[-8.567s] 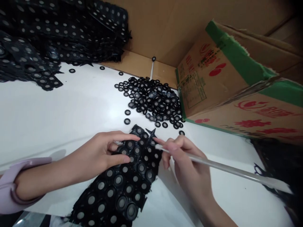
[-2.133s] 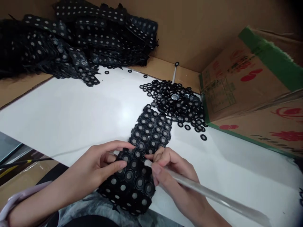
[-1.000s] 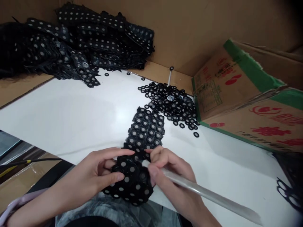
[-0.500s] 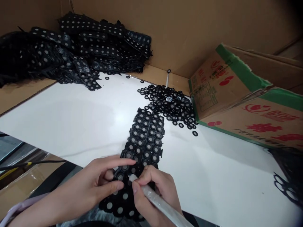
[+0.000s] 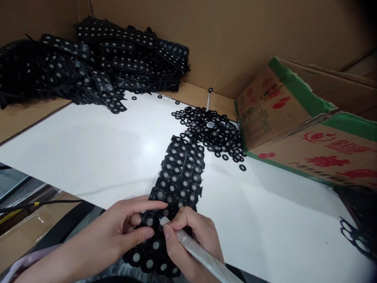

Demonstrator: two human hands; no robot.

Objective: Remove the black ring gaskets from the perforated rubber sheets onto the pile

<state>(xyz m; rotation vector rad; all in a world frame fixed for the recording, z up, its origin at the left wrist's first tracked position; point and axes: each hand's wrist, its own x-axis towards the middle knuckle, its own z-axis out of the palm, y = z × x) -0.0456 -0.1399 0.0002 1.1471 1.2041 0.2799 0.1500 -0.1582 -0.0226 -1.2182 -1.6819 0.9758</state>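
A long black sheet of rubber rings (image 5: pixel 178 177) with pale grey centres runs from mid-table past the front edge. My left hand (image 5: pixel 129 220) rests at its left side, forefinger stretched across it and thumb lying apart on it; the other fingers are curled and partly hidden. My right hand (image 5: pixel 194 236) is closed round a white pen-like tool (image 5: pixel 203 255), held slanted. The tool's pale tip is on or just above the sheet, between my left forefinger and thumb. Beyond the sheet's far end is a heap of loose black rings (image 5: pixel 215 129).
More dotted black sheets (image 5: pixel 118 59) are piled at the back left. A printed cardboard box (image 5: pixel 294 118) with green edges stands at the right. Black openwork scrap (image 5: pixel 356 232) lies at the right edge of the white tabletop (image 5: pixel 88 149). A thin white stick (image 5: pixel 209 100) rises behind the heap.
The tool tip and my right hand have shifted very slightly. My left forefinger has drawn back a little on the sheet. All else is as before.
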